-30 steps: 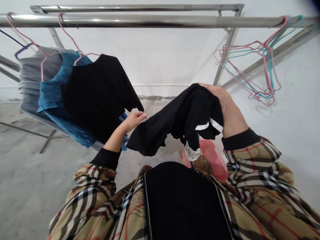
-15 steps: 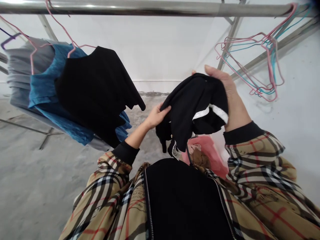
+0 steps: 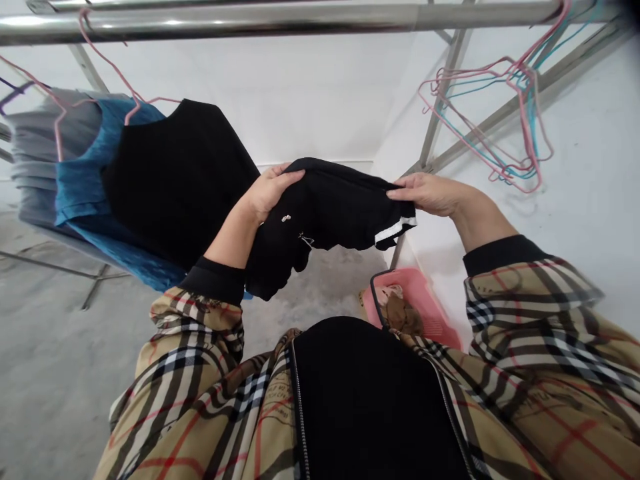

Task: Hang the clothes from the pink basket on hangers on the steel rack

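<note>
A black garment with white trim (image 3: 334, 212) is stretched between my two hands in front of my chest. My left hand (image 3: 267, 190) is closed on its left end, fingers curled over the top edge. My right hand (image 3: 425, 192) pinches its right end, close to the white stripe. Part of the cloth hangs down below my left hand. Both sleeves are a tan plaid jacket.
A steel rail (image 3: 250, 17) runs overhead. On it at the left hang a black top (image 3: 175, 177), a blue one (image 3: 80, 183) and a grey one (image 3: 35, 143). Several empty pink and teal hangers (image 3: 500, 113) hang at the right. A pink basket (image 3: 417, 303) sits on the floor.
My left hand has moved up and gripped the garment's left end. My right hand has shifted from a bunched hold to a pinch, and the cloth is now spread out between both hands.
</note>
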